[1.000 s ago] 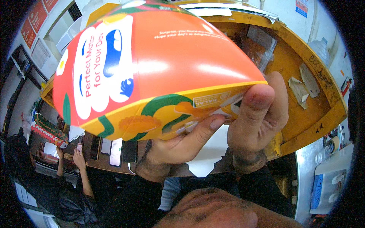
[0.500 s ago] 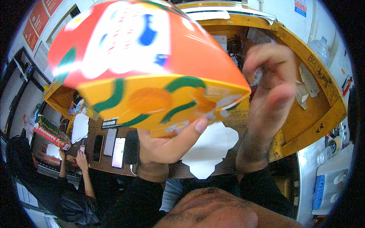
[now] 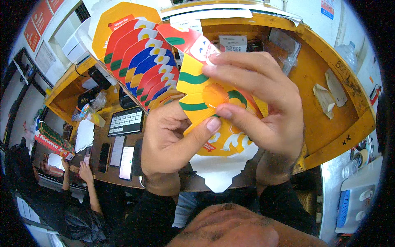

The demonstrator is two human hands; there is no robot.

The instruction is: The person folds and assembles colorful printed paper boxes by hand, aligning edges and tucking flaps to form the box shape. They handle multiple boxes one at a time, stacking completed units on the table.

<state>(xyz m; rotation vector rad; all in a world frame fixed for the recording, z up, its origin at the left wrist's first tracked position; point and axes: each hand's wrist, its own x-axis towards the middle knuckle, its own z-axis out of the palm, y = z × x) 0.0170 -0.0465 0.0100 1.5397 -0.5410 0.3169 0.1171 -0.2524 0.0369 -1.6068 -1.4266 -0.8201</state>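
A yellow, red and green printed cardboard carton [image 3: 193, 86], with cut flaps and creases, is held up in front of me. My left hand [image 3: 164, 144] pinches its lower left edge, with the thumb on the near face. My right hand [image 3: 271, 103] closes on its right side, thumb low and fingertips near the red and white panel. Under my hands a white die-cut sheet [image 3: 218, 173] lies on the table by the near edge. Part of it is hidden behind the carton and my hands.
Several patterned cartons [image 3: 142, 57] stand in a row at upper left. A tablet [image 3: 126, 122] and phones [image 3: 126, 163] lie left of my hands, near a drink cup [image 3: 92, 115]. A yellow wooden rim [image 3: 349, 136] curves round the right. Another person's hand [image 3: 86, 171] is at far left.
The carton, blurred and filling the upper middle before, has turned and come down between my hands. My right hand, apart from it earlier, now grips it. The row of cartons has come into view.
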